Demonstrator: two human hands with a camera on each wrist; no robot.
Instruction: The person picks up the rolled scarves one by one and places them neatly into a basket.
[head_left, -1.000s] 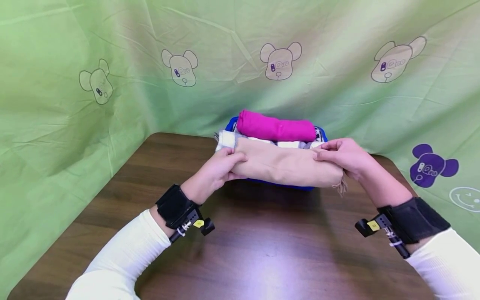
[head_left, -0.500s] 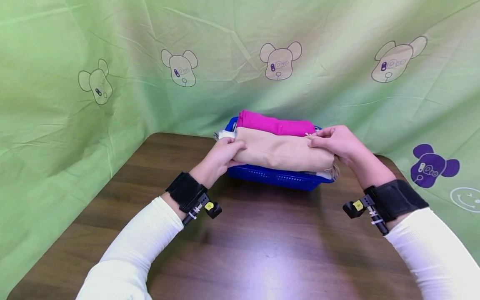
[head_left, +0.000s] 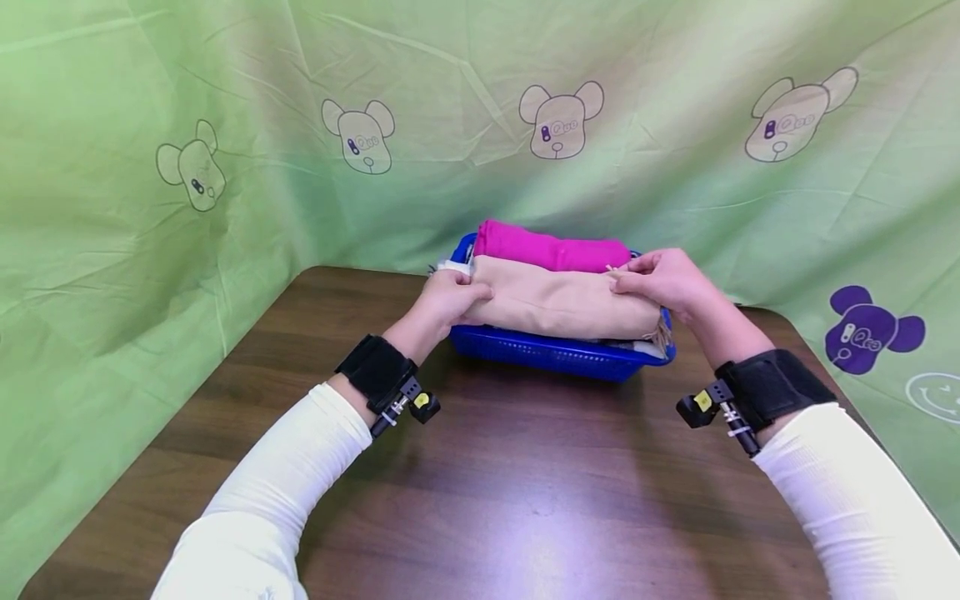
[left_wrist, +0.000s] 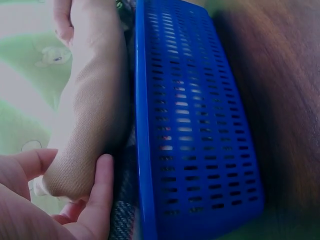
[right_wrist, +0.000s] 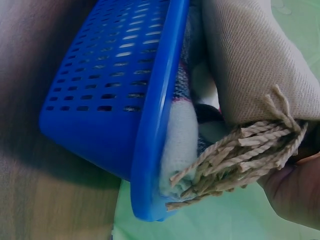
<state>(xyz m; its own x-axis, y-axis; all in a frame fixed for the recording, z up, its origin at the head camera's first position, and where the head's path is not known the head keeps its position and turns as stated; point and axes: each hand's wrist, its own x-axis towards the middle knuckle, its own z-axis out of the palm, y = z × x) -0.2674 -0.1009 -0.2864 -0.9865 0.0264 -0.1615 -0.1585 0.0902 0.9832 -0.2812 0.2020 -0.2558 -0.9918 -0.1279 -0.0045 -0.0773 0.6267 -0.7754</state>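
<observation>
A rolled beige scarf (head_left: 562,298) with twisted fringe (right_wrist: 245,155) lies along the front of a blue slotted basket (head_left: 540,352), on top of other cloths. My left hand (head_left: 447,298) pinches its left end, thumb above and fingers beneath, as the left wrist view shows. At the other end, my right hand (head_left: 667,282) grips the scarf's upper edge with thumb and fingers. In the right wrist view that hand is mostly cut off, and the fringe hangs over the basket's rim. Behind the scarf sits a bright pink rolled cloth (head_left: 551,247).
Beneath the scarf, patterned cloth with a pale end (right_wrist: 180,145) shows inside the basket. White cloth (head_left: 456,267) pokes out at the basket's left. The basket stands on a brown wooden table (head_left: 480,467), before a green curtain (head_left: 450,158) with bear heads.
Both hands have moved the beige scarf away from me and lowered it into the basket's front part, over the checked cloth. In the last half second it has shifted only slightly.
</observation>
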